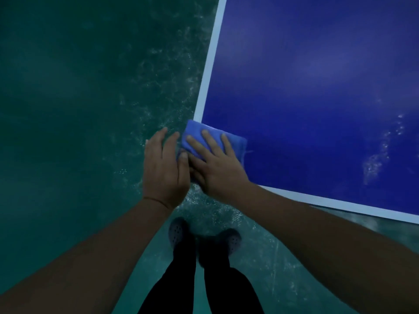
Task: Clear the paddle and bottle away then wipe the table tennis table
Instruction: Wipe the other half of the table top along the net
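Observation:
The blue table tennis table point(317, 87) with its white border fills the upper right. A folded blue cloth point(235, 141) lies over the table's near left corner. My right hand point(217, 164) presses flat on the cloth with straight, spread fingers. My left hand point(164, 168) hovers just off the corner over the floor, fingers straight, its thumb side touching the cloth's left edge. No paddle or bottle is in view.
A scuffed green floor point(79, 109) spreads to the left and below. My legs in dark trousers and perforated clogs point(179, 232) stand just before the corner. Pale dusty smears point(376, 159) mark the table's right part.

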Motion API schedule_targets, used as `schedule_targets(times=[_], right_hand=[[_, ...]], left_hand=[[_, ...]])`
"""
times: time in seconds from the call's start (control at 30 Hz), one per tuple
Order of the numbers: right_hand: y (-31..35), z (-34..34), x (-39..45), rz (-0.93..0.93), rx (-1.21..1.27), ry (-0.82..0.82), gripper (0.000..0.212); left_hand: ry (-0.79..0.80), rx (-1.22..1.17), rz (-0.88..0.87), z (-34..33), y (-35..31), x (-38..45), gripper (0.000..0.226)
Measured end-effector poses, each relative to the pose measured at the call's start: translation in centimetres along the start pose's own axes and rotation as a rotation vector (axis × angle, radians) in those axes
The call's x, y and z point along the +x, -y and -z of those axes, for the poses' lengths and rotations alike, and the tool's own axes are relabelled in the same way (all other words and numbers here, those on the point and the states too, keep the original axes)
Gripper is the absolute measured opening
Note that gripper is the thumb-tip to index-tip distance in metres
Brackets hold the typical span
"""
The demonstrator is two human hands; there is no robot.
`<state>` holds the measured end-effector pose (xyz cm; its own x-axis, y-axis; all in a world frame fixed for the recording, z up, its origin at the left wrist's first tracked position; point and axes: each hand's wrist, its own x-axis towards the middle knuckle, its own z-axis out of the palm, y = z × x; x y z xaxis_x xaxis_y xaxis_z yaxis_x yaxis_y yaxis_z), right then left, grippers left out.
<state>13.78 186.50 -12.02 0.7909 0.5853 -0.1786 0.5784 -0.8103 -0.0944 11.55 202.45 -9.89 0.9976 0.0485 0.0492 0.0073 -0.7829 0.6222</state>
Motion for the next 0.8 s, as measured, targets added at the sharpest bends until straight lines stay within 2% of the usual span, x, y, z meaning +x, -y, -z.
schedule_targets(times=[0.13,0.2,0.33,0.4,0.5,0.6,0.67,0.73,0.8], right_hand=[[-5.5,0.2,-6.2,-0.245,-0.024,-0.039,0.055],[-5.2,0.3,-6.6,-0.299,-0.023,-0.055,0.055],[-3.1,0.7,1.0,-0.107,0.029,-0.028,0.057],[-5.3,1.5,6.0,-0.149,0.042,-0.019,0.060],[-13.7,2.4,9.2,-0.561,0.046,-0.035,0.057],[-21.4,2.5,3.9,-0.989,0.142,-0.063,0.056],[-22.1,2.5,0.2,-1.139,0.193,-0.090,0.058],[-19.1,1.7,-0.2,-1.129,0.145,-0.127,0.056],[-13.1,1.1,1.1,-0.902,0.084,-0.130,0.055]], left_hand=[[0.043,-0.040,-0.044,-1.0,-1.8,0.8,0.052],[0.049,-0.057,-0.041,-1.4,-2.1,0.7,0.052],[0.031,-0.051,-0.034,-1.9,-1.8,0.4,0.051],[0.014,-0.014,-0.079,-2.4,-1.6,0.6,0.050],[0.022,0.040,-0.139,-3.5,-1.7,1.5,0.049],[0.086,0.110,-0.202,-4.8,-1.5,2.0,0.052],[0.124,0.156,-0.223,-5.3,-1.1,2.0,0.057],[0.112,0.158,-0.237,-5.6,-0.9,2.1,0.058],[0.075,0.142,-0.242,-5.6,-0.8,2.2,0.058]])
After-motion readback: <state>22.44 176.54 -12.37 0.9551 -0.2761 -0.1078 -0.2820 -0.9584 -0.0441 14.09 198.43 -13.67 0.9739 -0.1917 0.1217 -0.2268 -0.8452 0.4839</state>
